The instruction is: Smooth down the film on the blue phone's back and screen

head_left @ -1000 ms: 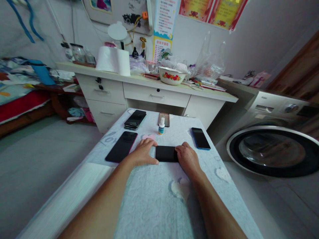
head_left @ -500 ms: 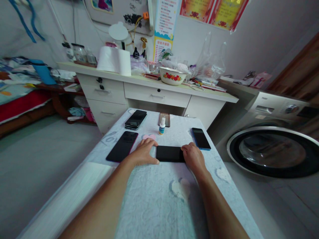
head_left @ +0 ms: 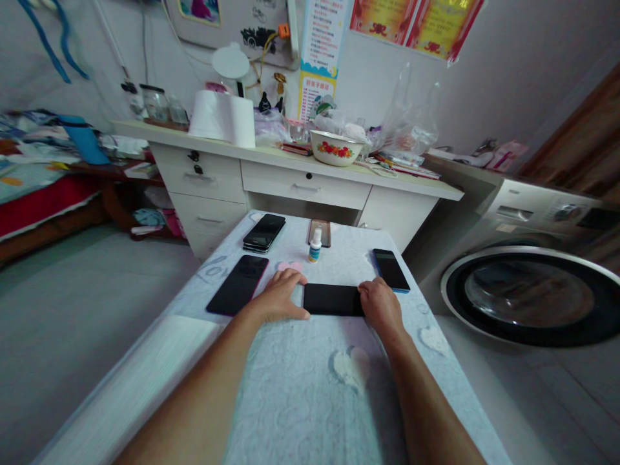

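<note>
A black smartphone (head_left: 333, 300) lies sideways and face up in front of me. My left hand (head_left: 279, 298) grips its left end, thumb at the near corner and fingers at the far corner. At the phone's right end is my right hand (head_left: 382, 305), fingers curled and pressed together over the edge; whatever they may hold is hidden. Just beyond the phone stands a small white spray bottle (head_left: 314, 245). To the left lies a large dark phone or tablet (head_left: 238, 284) with a pinkish edge. A blue-edged phone (head_left: 391, 270) rests beyond my right hand.
Stacked phones (head_left: 264, 232) and a brownish phone case (head_left: 325, 235) sit at the far end of the cloth-covered table (head_left: 310, 387). Behind it stands a white desk (head_left: 305, 175) with a floral bowl (head_left: 336, 148). A washing machine (head_left: 533, 213) is at right.
My right hand has slid slightly to the right, and more of the phone's screen shows. My left hand and the phone stay put.
</note>
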`<act>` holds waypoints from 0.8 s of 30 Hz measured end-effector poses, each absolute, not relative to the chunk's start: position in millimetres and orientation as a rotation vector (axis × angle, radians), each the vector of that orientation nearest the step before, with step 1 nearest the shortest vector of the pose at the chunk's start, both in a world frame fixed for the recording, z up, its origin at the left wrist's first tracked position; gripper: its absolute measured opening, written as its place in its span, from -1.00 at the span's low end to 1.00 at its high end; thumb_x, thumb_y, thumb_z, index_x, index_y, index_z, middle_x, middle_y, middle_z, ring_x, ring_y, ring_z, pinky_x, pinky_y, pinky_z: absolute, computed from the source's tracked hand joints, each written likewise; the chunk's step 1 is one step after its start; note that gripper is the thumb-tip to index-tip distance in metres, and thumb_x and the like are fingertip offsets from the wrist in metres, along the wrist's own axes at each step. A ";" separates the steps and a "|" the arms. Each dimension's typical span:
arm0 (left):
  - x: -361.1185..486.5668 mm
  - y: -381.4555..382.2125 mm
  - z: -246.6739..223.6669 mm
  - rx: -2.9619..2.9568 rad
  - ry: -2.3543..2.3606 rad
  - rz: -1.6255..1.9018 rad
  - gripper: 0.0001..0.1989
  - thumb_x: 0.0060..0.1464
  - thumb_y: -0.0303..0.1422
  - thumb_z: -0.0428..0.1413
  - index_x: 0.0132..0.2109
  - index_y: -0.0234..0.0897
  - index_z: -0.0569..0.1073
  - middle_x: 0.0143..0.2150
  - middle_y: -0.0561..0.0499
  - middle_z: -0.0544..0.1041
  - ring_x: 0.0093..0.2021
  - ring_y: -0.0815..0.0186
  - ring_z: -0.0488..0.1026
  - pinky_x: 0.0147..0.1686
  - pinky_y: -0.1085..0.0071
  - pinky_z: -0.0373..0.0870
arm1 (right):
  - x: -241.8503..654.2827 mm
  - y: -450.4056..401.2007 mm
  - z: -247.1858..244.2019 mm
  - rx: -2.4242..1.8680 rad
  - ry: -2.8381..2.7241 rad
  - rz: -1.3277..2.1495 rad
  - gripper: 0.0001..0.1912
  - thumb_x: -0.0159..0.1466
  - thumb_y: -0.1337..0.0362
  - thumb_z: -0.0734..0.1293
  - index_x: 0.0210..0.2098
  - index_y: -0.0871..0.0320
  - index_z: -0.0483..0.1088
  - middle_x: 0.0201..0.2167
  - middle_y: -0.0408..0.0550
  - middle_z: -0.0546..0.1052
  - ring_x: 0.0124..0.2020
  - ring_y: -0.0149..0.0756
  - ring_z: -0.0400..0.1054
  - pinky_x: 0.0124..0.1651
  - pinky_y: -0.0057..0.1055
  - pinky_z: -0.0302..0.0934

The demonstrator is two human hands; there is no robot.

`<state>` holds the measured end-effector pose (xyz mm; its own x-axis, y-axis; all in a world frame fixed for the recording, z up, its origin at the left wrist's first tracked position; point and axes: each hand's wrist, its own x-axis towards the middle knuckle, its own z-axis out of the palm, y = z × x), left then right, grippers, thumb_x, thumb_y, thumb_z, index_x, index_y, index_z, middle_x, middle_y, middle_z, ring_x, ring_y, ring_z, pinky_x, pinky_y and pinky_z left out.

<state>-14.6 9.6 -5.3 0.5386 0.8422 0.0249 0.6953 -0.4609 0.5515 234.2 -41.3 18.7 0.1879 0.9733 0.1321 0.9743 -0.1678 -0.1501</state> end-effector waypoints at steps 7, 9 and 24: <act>-15.0 10.5 -7.1 2.301 1.245 0.404 -0.34 -0.32 -0.12 0.27 0.00 -0.14 0.30 0.22 -0.06 0.19 0.27 -0.02 0.03 0.17 0.16 0.12 | 228.2 -42.4 16.9 -2.181 -1.958 0.023 -0.70 0.32 0.31 0.14 -0.24 0.08 0.52 -0.27 -0.05 0.42 -0.26 -0.38 0.32 -0.22 -0.50 0.04; -15.1 10.7 -7.4 2.304 1.245 0.409 -0.34 -0.32 -0.12 0.27 -0.01 -0.13 0.30 0.21 -0.06 0.19 0.27 -0.02 0.04 0.17 0.16 0.12 | 226.5 -43.0 15.8 -2.145 -1.976 0.028 -0.71 0.32 0.31 0.14 -0.25 0.08 0.52 -0.28 -0.05 0.41 -0.26 -0.39 0.32 -0.21 -0.50 0.04; -14.7 9.3 -3.9 2.290 1.243 0.403 -0.34 -0.32 -0.13 0.28 -0.01 -0.14 0.30 0.23 -0.06 0.18 0.28 -0.02 0.01 0.19 0.15 0.10 | 227.7 -42.5 15.5 -2.088 -1.978 0.072 -0.71 0.33 0.29 0.15 -0.22 0.06 0.52 -0.27 -0.06 0.42 -0.23 -0.38 0.33 -0.18 -0.52 0.06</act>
